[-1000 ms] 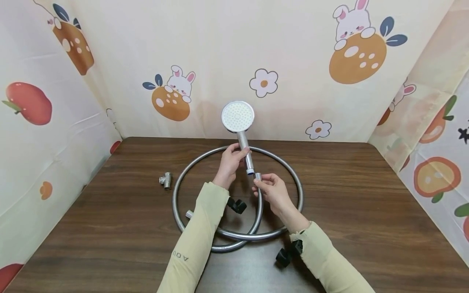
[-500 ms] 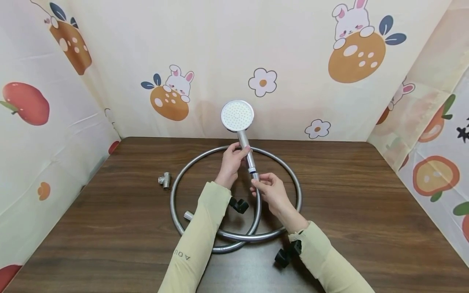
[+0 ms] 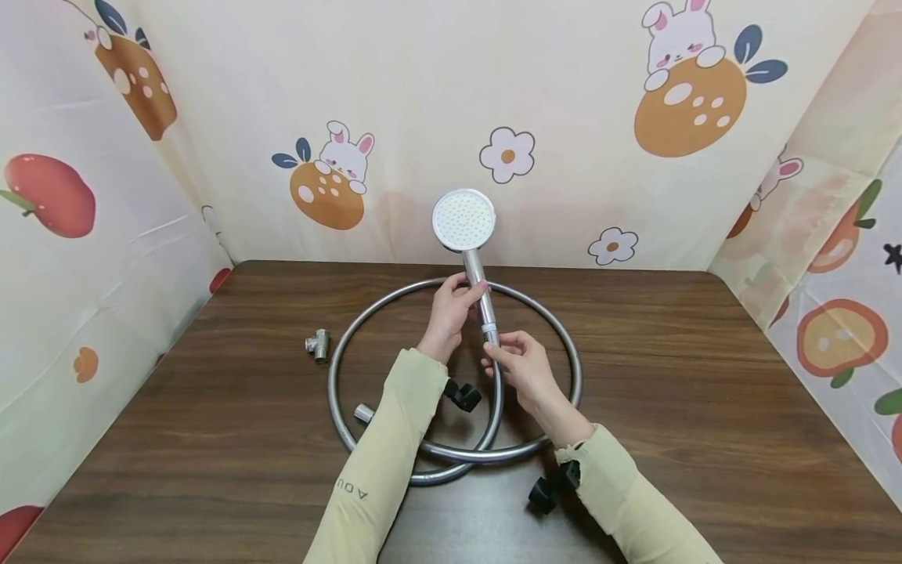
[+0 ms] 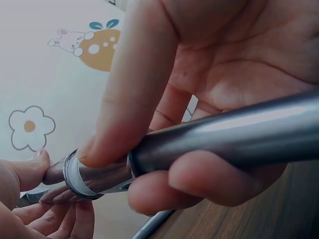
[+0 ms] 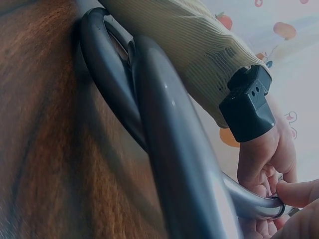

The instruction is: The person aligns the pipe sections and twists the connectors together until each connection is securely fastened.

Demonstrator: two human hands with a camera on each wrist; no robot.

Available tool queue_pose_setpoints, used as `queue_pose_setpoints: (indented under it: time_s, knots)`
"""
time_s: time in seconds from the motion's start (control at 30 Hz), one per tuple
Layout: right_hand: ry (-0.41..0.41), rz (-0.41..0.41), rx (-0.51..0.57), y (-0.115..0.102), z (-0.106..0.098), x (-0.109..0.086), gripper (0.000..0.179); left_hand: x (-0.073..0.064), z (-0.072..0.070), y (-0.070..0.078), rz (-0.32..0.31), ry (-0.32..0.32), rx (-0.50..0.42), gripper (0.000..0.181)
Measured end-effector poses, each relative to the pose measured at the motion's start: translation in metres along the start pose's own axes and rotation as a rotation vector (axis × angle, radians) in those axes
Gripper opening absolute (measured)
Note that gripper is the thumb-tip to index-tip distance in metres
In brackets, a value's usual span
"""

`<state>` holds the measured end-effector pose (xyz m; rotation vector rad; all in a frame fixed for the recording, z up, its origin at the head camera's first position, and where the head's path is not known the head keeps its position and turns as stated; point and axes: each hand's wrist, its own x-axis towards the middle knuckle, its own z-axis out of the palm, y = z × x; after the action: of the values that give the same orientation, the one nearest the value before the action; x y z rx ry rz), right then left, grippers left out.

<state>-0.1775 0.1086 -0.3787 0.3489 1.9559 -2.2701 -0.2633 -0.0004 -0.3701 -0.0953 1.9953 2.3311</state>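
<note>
My left hand grips the chrome handle of a shower head, its round pale face turned up at the back of the table. In the left wrist view, thumb and fingers wrap the handle, and a white ring shows at its lower end. My right hand pinches the end fitting of a metal shower hose, lined up against the handle's end. Fingers partly hide that joint. The right wrist view has the hose large in front, with my left hand beyond it.
A small chrome tee fitting lies left of the hose loop on the wooden table. The hose's other end pokes out beside my left sleeve. Printed curtains stand along the back and sides.
My right hand has brought the hose end up and left to the handle's lower end, where the gap between them has closed. The shower head has shifted slightly right in my left hand.
</note>
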Motion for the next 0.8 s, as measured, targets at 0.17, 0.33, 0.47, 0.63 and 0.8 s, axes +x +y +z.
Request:
queue_pose_setpoints:
  time_s: [0.17,0.33,0.47,0.63,0.8]
  knots:
    - [-0.001,0.000,0.000,-0.0013,-0.0007,0.0001,0.023,-0.0003,0.0007,0.0008,-0.001,-0.011,0.009,0.043]
    - [0.002,0.009,-0.007,-0.0019,-0.0005,-0.0003,0.024,-0.0015,0.0008,0.0014,-0.015,-0.018,0.018,0.045]
    - [0.003,0.012,-0.014,-0.0019,-0.0003,-0.0008,0.024,-0.0022,0.0005,0.0019,-0.018,-0.028,0.018,0.044]
    - [0.000,0.008,-0.014,-0.0011,-0.0006,-0.0004,0.024,-0.0024,0.0005,0.0023,-0.013,-0.038,0.016,0.043]
    - [0.000,0.008,-0.007,-0.0011,-0.0014,0.0006,0.024,-0.0024,0.0005,0.0026,-0.006,-0.052,0.021,0.044]
